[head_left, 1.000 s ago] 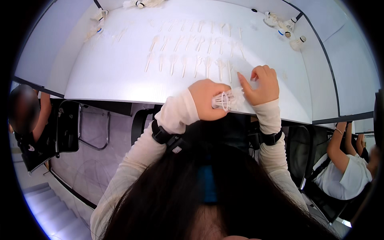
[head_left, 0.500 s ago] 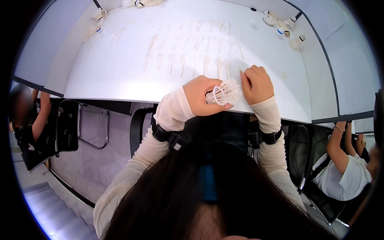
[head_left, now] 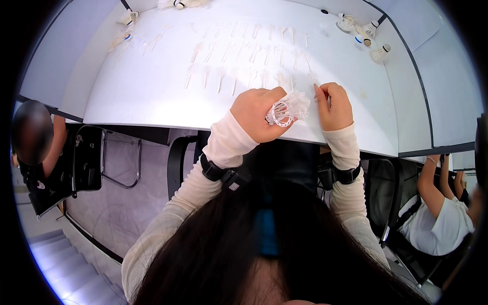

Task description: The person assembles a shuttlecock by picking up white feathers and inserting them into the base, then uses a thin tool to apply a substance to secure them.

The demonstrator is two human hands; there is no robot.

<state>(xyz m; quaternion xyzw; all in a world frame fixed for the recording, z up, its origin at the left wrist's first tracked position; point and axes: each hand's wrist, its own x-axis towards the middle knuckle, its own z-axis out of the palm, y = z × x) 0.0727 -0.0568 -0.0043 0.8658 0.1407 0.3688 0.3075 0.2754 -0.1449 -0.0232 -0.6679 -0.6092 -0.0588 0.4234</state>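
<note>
My left hand [head_left: 258, 113] is closed around a bundle of white shuttlecock feathers [head_left: 297, 105], held just above the table's near edge. A white perforated ring [head_left: 282, 114] shows at the end of the bundle, beside my thumb. To its right, my right hand [head_left: 336, 108] rests at the table with its fingers bent together. At its thumb and index fingertips there is a faint white feather [head_left: 313, 77], partly hard to make out against the white surface. Beyond my hands, loose feathers [head_left: 220, 80] lie in several rows, shafts roughly parallel.
Shuttlecocks [head_left: 380, 53] lie along the white table's [head_left: 152, 101] right side, with more shuttlecocks [head_left: 127, 18] at the far left and back. Low partition walls [head_left: 414, 96] enclose the table. People sit on both sides; a black chair [head_left: 89, 162] stands at left.
The feather bundle has turned so the ring faces up more. My right hand has shifted slightly, and a faint feather now shows by its fingertips. The view has shifted a little.
</note>
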